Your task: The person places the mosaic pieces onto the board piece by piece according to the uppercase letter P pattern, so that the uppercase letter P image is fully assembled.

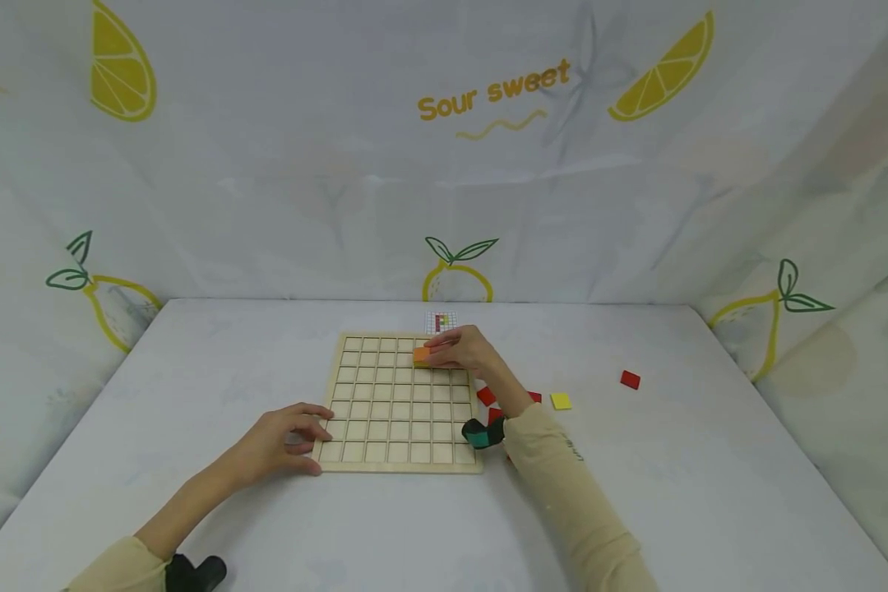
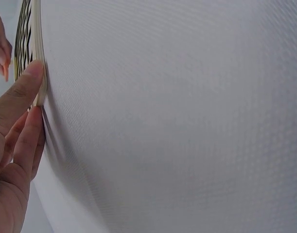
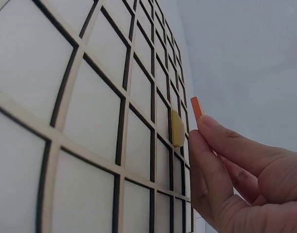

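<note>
A wooden grid board point(image 1: 375, 410) lies flat on the white table. Over its far part, my right hand point(image 1: 460, 349) pinches a small orange square tile point(image 1: 420, 354) between thumb and fingers. The right wrist view shows this orange tile point(image 3: 197, 107) raised off the board, close to a yellow tile point(image 3: 177, 129) that sits on the grid. My left hand point(image 1: 279, 442) rests at the board's near left corner. In the left wrist view its thumb point(image 2: 34, 73) and fingertips touch the board's edge, with the fingers lightly bent.
Several red tiles point(image 1: 486, 396) lie right of the board, partly hidden by my right forearm. A yellow tile point(image 1: 561, 401) lies beside them, and a lone red tile point(image 1: 631, 380) farther right. Behind the board is a small printed grid card point(image 1: 441, 321); a lemon-print curtain point(image 1: 326, 164) surrounds the table.
</note>
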